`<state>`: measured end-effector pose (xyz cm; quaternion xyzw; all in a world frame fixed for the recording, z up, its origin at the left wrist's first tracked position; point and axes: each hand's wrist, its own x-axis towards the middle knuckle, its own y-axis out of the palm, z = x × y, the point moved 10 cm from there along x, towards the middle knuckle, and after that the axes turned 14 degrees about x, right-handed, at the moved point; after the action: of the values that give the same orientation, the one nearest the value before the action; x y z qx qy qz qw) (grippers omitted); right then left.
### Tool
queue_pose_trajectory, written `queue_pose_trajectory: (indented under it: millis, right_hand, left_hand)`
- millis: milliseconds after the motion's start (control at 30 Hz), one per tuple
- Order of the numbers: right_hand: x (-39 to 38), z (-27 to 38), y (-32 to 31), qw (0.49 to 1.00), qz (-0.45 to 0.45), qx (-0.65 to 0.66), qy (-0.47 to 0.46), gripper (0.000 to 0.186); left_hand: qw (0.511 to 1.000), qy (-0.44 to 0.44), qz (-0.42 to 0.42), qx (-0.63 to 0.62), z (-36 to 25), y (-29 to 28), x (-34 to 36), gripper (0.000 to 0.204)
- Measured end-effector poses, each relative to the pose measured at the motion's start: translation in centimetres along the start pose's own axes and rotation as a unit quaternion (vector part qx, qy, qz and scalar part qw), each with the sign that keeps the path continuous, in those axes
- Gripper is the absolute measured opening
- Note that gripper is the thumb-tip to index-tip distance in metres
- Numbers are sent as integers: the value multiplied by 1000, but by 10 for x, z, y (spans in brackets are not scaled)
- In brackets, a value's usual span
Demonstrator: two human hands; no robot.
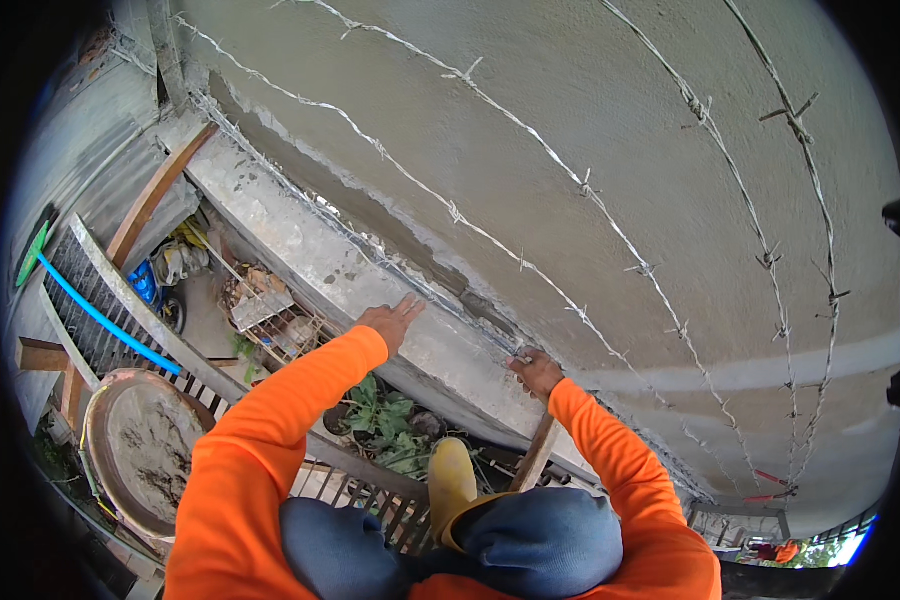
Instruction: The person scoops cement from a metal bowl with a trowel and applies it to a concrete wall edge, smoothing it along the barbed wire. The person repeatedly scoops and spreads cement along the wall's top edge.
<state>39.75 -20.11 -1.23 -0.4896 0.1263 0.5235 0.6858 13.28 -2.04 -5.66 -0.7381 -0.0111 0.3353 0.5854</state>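
Note:
My left hand (395, 322) lies on the pale concrete ledge (335, 262), its fingers stretched out and holding nothing. Farther right, my right hand (537, 372) is closed at the seam where the ledge meets the grey plastered wall (510, 200). A small greyish bit shows at its fingertips, too small to name. Along that seam runs a rough gap (490, 312) with broken mortar edges, just ahead of both hands. Orange sleeves cover my forearms.
Strands of barbed wire (582, 187) stretch across the wall. At the left stand a round tub of wet mortar (150, 450), a blue-handled broom (105, 312) and a curved wooden beam (155, 195). Below the ledge are leafy plants (385, 420), a wire rack (295, 335) and my yellow boot (452, 480).

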Motion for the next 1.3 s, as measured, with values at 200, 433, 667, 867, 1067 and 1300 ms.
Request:
queue_pose_trajectory:
  millis: [200, 433, 667, 867, 1067, 1300]
  right_hand:
    - [16, 33, -11, 999, 40, -1, 11, 46]
    - [-3, 28, -24, 999, -24, 23, -1, 52]
    - [4, -27, -18, 988, -66, -120, -68, 59]
    - [17, -23, -13, 983, -39, -168, -67, 60]
    - [10, -5, -18, 975, -83, -190, -75, 54]
    - [13, -11, -30, 987, -80, -114, -79, 53]
  left_hand:
    - [999, -14, -28, -29, -3, -2, -9, 102]
    - [998, -6, -45, -51, -3, -4, -12, 102]
    - [999, -3, -36, -30, -5, -8, -11, 101]
    - [998, 1, -51, -36, -4, -9, -14, 97]
    - [998, -4, -53, -36, -4, -10, -13, 98]
    - [997, -7, -52, -48, -4, -11, -17, 98]
